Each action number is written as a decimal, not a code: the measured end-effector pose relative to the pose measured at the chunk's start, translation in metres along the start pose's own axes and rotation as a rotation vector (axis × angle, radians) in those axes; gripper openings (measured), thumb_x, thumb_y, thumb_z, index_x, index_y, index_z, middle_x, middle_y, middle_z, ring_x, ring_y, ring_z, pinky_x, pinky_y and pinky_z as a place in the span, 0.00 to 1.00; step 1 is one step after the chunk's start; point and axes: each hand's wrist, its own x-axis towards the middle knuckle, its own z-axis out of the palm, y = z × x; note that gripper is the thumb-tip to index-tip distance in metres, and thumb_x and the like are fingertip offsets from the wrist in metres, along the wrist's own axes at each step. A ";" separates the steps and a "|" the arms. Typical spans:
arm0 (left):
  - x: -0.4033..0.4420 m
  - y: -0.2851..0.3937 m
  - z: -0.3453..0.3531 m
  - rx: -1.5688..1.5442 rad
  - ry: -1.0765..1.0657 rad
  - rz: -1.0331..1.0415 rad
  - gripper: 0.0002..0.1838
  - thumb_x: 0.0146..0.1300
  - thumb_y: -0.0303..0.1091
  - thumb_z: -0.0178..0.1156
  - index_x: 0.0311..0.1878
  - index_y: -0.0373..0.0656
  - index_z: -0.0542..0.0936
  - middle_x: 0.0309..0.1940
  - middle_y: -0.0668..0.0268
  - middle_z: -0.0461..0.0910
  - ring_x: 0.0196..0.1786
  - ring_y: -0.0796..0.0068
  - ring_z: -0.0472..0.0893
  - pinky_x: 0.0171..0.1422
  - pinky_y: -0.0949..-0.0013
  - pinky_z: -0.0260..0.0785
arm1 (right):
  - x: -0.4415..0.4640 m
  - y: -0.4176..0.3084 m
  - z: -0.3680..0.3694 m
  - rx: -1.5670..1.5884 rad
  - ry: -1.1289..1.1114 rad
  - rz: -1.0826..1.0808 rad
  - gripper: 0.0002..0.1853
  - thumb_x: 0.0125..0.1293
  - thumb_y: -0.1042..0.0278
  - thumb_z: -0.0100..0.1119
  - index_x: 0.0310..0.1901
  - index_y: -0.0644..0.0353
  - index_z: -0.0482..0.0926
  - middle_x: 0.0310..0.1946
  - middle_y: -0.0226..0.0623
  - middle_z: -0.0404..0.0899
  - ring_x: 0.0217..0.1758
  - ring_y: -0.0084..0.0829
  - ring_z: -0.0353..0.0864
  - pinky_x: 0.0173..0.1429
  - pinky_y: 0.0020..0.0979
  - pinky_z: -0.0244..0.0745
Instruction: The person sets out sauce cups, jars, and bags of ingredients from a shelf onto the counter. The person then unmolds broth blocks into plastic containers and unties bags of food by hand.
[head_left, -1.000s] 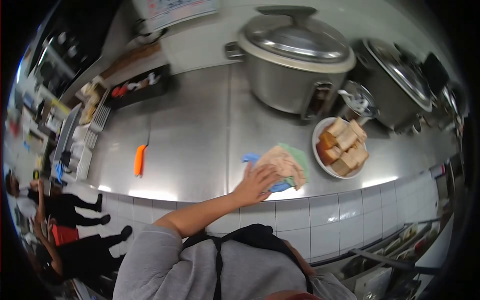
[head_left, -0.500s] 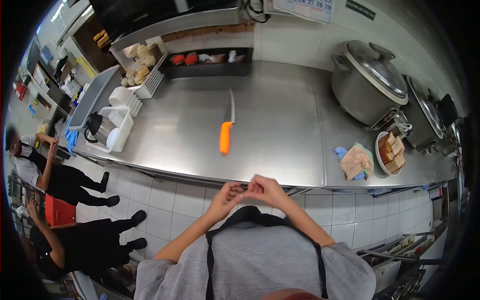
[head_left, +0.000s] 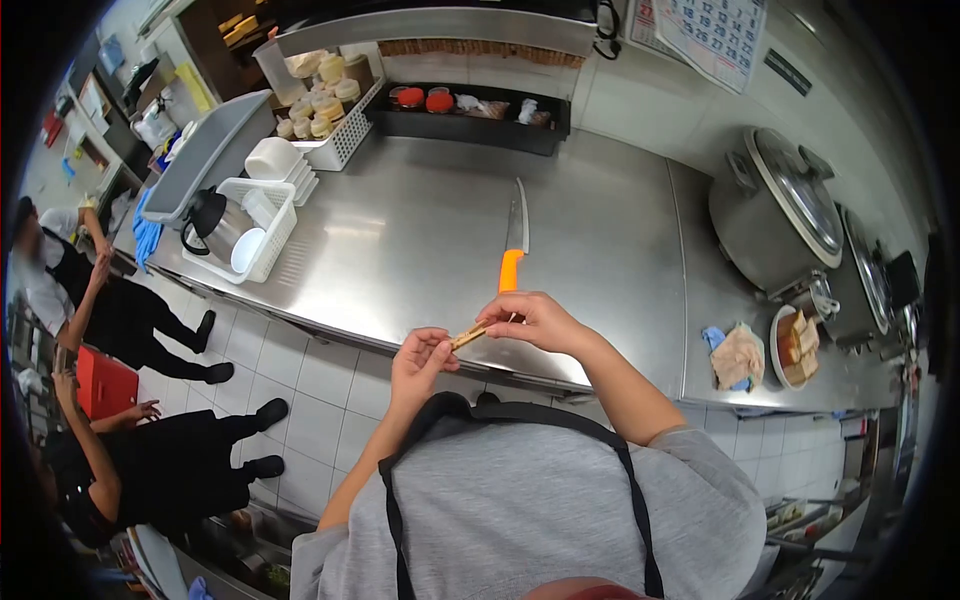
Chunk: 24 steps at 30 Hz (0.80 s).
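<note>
A thin brown strip (head_left: pixel 467 336) is pinched at its ends by the fingers of the left hand (head_left: pixel 420 366) and right hand (head_left: pixel 528 321) — near the counter (head_left: pixel 420 240)'s front edge. Beyond, the knife (head_left: pixel 513 245) is laid blade away, its handle partly hidden by the right hand; rightward, the cloth (head_left: pixel 740 358) is bunched beside the bread bowl (head_left: pixel 781 352).

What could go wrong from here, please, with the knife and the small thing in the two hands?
The right hand appears very close to the handle of the knife, so a careless move might knock or turn the bare blade.

The thin brown item is held only by the fingertips of both hands, near the front edge of the counter; it could slip and perhaps fall to the floor.
</note>
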 end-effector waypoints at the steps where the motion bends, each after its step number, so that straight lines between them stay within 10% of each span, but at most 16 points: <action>1: 0.002 0.004 0.002 0.015 0.071 0.091 0.11 0.64 0.28 0.58 0.48 0.36 0.72 0.41 0.62 0.76 0.37 0.79 0.77 0.41 0.74 0.74 | 0.010 0.003 -0.010 -0.113 0.014 -0.099 0.10 0.62 0.68 0.61 0.45 0.59 0.80 0.36 0.29 0.80 0.37 0.20 0.78 0.41 0.24 0.71; 8: 0.013 0.001 -0.027 0.179 0.313 0.141 0.13 0.64 0.27 0.57 0.51 0.36 0.71 0.46 0.64 0.75 0.38 0.81 0.75 0.44 0.76 0.70 | 0.095 0.050 -0.158 0.313 0.640 -0.120 0.06 0.64 0.66 0.59 0.40 0.57 0.78 0.31 0.26 0.77 0.33 0.17 0.74 0.38 0.20 0.69; 14: 0.018 -0.014 -0.038 0.263 0.470 0.067 0.08 0.64 0.30 0.59 0.44 0.39 0.75 0.36 0.66 0.78 0.37 0.82 0.76 0.43 0.79 0.69 | 0.129 0.069 -0.218 0.489 0.708 -0.039 0.08 0.64 0.62 0.60 0.40 0.55 0.79 0.31 0.23 0.77 0.32 0.15 0.73 0.38 0.19 0.68; 20: 0.045 -0.030 -0.065 1.019 0.405 0.119 0.17 0.57 0.33 0.63 0.50 0.41 0.74 0.48 0.60 0.76 0.54 0.62 0.73 0.60 0.57 0.61 | 0.158 0.116 -0.277 0.443 0.870 -0.048 0.09 0.64 0.62 0.60 0.41 0.56 0.79 0.32 0.24 0.78 0.32 0.16 0.74 0.37 0.20 0.68; 24: 0.056 -0.050 -0.057 1.458 0.419 -0.065 0.33 0.56 0.47 0.62 0.64 0.52 0.64 0.67 0.63 0.57 0.71 0.59 0.52 0.71 0.36 0.32 | 0.186 0.172 -0.355 0.026 1.175 -0.211 0.09 0.62 0.63 0.61 0.35 0.60 0.79 0.26 0.27 0.78 0.27 0.20 0.76 0.33 0.22 0.69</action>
